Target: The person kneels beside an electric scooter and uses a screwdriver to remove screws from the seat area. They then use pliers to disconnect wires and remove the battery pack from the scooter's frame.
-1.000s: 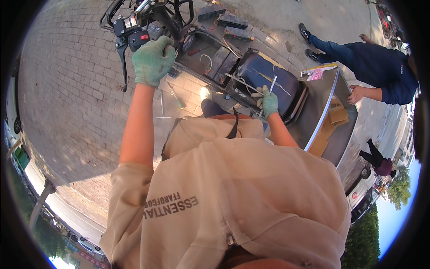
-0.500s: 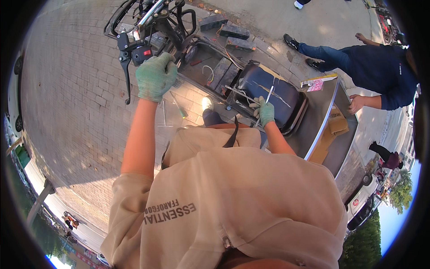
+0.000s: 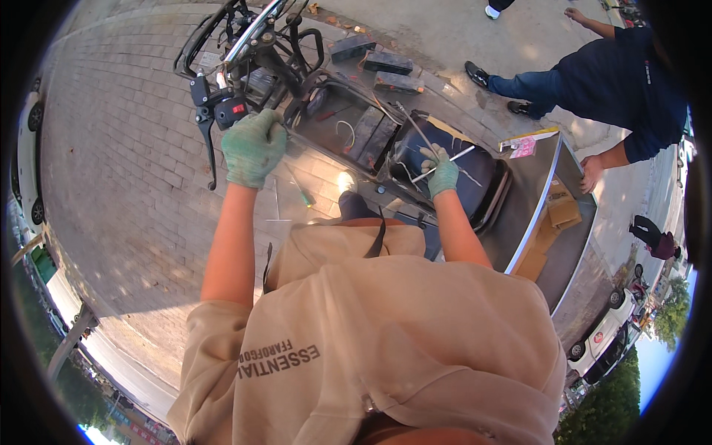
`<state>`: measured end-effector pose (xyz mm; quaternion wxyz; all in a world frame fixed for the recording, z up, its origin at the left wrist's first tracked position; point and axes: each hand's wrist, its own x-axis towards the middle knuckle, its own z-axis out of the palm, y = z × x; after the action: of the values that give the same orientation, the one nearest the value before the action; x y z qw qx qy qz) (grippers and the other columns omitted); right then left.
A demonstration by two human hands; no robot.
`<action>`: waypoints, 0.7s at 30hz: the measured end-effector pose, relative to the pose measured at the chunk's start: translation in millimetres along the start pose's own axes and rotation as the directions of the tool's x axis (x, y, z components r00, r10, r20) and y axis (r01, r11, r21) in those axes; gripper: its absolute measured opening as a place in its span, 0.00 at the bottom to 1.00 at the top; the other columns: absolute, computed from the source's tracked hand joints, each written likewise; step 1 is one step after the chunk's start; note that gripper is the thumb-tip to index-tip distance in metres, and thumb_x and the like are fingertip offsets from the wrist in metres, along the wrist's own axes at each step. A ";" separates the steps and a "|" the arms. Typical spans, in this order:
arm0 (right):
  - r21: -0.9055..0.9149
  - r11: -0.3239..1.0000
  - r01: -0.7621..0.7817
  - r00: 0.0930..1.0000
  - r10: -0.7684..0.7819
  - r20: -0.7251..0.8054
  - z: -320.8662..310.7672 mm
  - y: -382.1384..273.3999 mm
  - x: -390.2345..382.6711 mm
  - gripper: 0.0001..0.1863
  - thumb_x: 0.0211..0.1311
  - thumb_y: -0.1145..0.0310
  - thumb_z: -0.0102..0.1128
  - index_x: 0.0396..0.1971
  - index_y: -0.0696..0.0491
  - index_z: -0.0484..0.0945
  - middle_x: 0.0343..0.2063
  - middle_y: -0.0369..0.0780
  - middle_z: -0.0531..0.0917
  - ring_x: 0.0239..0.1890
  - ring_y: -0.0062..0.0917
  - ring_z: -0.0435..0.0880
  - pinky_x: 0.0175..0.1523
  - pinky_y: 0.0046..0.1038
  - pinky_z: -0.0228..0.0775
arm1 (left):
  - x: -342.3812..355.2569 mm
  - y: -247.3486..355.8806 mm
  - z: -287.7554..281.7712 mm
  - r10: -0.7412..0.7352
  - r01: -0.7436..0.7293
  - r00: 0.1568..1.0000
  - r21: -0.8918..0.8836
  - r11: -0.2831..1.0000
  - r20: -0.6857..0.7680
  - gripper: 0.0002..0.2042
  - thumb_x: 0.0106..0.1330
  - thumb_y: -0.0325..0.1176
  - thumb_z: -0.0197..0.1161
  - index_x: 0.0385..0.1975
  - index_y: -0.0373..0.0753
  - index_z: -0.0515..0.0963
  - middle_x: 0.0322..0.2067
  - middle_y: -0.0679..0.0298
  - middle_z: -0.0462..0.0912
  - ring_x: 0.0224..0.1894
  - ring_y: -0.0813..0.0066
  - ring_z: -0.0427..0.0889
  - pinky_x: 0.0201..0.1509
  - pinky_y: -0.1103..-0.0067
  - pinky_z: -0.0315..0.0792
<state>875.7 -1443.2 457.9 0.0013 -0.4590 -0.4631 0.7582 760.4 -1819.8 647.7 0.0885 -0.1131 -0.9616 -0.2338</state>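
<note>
My left hand (image 3: pixel 254 148), in a green work glove, is closed around the handlebar grip next to a black switch housing (image 3: pixel 231 111) with a red button. A brake lever (image 3: pixel 208 152) extends beside it. My right hand (image 3: pixel 443 170), gloved too, holds a metal T-handle wrench (image 3: pixel 419 126) above the torn dark seat (image 3: pixel 486 178). The wrench's crossbar sticks out on both sides of my fingers, and its long shaft points away toward the far left. Left of the seat, the open compartment (image 3: pixel 326 111) of the vehicle shows dark blocks and a loose pale cable (image 3: pixel 345 133).
Several black battery-like blocks (image 3: pixel 389 62) lie on the ground beyond the vehicle. A screwdriver (image 3: pixel 305 196) and a thin T-shaped tool (image 3: pixel 277 208) rest on the paving. At right, a person (image 3: pixel 608 81) touches the metal cargo box (image 3: pixel 534 210), which holds cardboard (image 3: pixel 564 211).
My right hand has moved away from me over the seat, bringing the wrench up and swinging its shaft farther out. My left hand stays on the grip. The person at right has shifted slightly.
</note>
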 end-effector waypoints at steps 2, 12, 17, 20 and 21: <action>0.019 0.999 0.032 0.999 -0.031 -0.035 10.9 -3.7 18.9 0.18 0.76 0.63 0.46 0.52 0.63 0.74 0.37 0.51 0.87 0.17 0.23 0.79 0.20 0.23 0.72 | 1.5 1.5 -1.4 0.018 -0.018 1.000 -0.016 1.000 -0.020 0.04 0.57 0.31 0.60 0.29 0.45 0.82 0.21 0.60 0.79 0.26 0.58 0.81 0.31 0.66 0.73; 0.133 0.984 -0.117 0.991 0.124 -0.045 70.8 3.0 99.5 0.15 0.73 0.66 0.50 0.50 0.61 0.72 0.35 0.51 0.86 0.19 0.28 0.78 0.23 0.27 0.72 | 2.0 4.1 -4.1 -0.006 0.006 1.000 -0.042 0.999 0.006 0.03 0.57 0.31 0.60 0.27 0.44 0.81 0.20 0.60 0.78 0.25 0.58 0.80 0.30 0.66 0.72; 0.085 0.987 -0.134 0.987 0.141 -0.076 81.0 8.1 83.7 0.14 0.73 0.66 0.52 0.48 0.61 0.73 0.32 0.50 0.86 0.17 0.27 0.78 0.19 0.26 0.70 | 3.2 2.5 -4.0 -0.002 0.002 1.000 0.016 1.000 0.010 0.03 0.57 0.32 0.60 0.26 0.45 0.80 0.19 0.58 0.79 0.25 0.56 0.80 0.29 0.65 0.72; 0.083 0.983 -0.162 0.984 0.167 -0.057 70.0 16.9 54.9 0.16 0.73 0.66 0.50 0.51 0.61 0.74 0.32 0.48 0.87 0.15 0.25 0.76 0.18 0.24 0.67 | 2.9 -0.1 -2.8 0.010 -0.010 1.000 0.034 0.999 0.008 0.03 0.57 0.33 0.61 0.24 0.45 0.80 0.19 0.57 0.79 0.24 0.55 0.81 0.29 0.63 0.73; 0.062 0.986 -0.157 0.983 0.162 -0.091 66.2 20.8 45.2 0.16 0.72 0.66 0.50 0.51 0.61 0.74 0.31 0.47 0.87 0.15 0.23 0.76 0.17 0.23 0.64 | 3.3 -1.3 -2.4 0.018 -0.018 1.000 0.033 0.999 -0.003 0.02 0.57 0.33 0.61 0.25 0.45 0.80 0.19 0.57 0.79 0.25 0.54 0.80 0.29 0.63 0.73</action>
<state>812.2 -1482.1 421.8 -0.0247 -0.5303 -0.4034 0.7453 757.2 -1821.4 650.0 0.0939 -0.1200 -0.9641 -0.2175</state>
